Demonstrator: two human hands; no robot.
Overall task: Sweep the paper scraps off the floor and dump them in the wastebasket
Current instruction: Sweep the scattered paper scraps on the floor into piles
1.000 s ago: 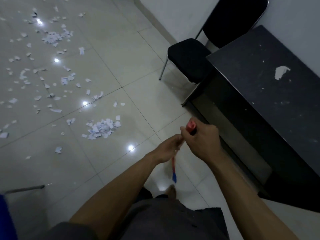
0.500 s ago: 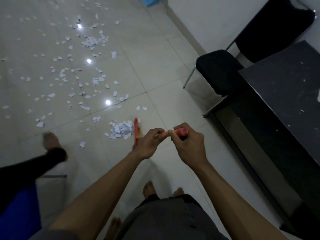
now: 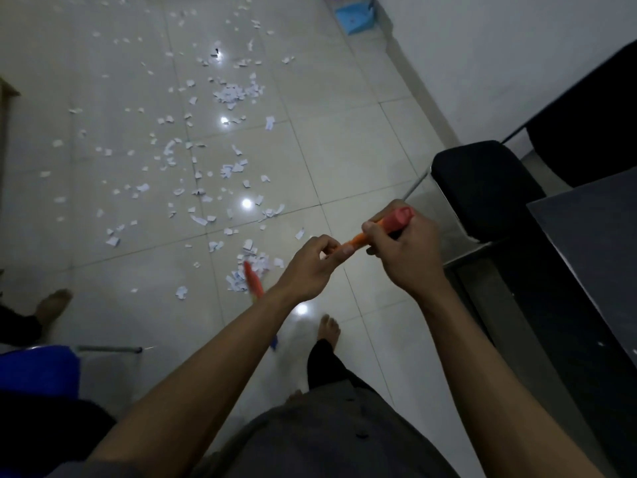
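I see the broom (image 3: 360, 239) slanting from its red cap at upper right down to the left. Its blurred lower end is at the nearest pile of paper scraps (image 3: 256, 262) on the floor (image 3: 344, 150). My right hand (image 3: 406, 251) wraps the handle's top, and my left hand (image 3: 310, 267) pinches it just below.

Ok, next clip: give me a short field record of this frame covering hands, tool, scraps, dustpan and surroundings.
left hand: grips the broom handle, lower of the two
right hand: grips the handle's red top end
broom lower part: blurred, beside the nearest scrap pile
paper scraps: scattered in loose piles over the tiled floor
dustpan: blue, by the far wall
chair: black, right side
table: dark, right edge
wastebasket: not clearly visible
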